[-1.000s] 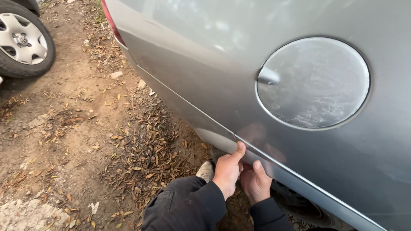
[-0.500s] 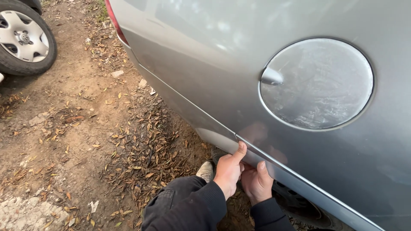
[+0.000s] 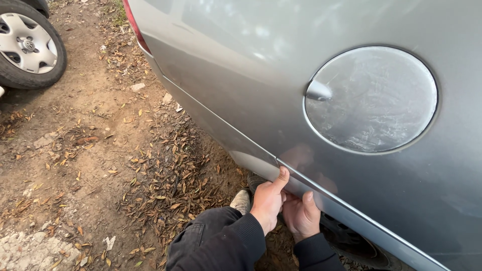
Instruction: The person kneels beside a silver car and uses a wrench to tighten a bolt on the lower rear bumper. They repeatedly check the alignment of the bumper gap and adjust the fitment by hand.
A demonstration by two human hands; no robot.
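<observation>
Both hands are low down on the side of a grey car [image 3: 261,95], at the bottom edge of its body. The left hand [image 3: 268,200] has its thumb up, and the thumb tip touches the thin trim strip [image 3: 351,206] right where the strip's end sits. Its other fingers curl in under the car's bottom edge, so it looks like a pinch on that edge, but the fingertips are hidden. The right hand [image 3: 303,216] is just beside the left one and touches it. Its thumb lies flat on the metal under the strip, and its fingers go under the edge too, out of sight. Both arms wear dark sleeves [image 3: 236,241].

The trim strip runs in a slanted line along the car's lower side, down toward the bottom right. Above it, well apart from the hands, is the round fuel flap [image 3: 371,100], shut and dull. A red tail light [image 3: 134,25] shows at the car's top left corner.

A grey shoe [image 3: 241,200] stands on the dirt ground [image 3: 90,150] near the left hand. Brown dry leaves [image 3: 165,185] lie all over. Another car's wheel [image 3: 27,42] is at the top left.
</observation>
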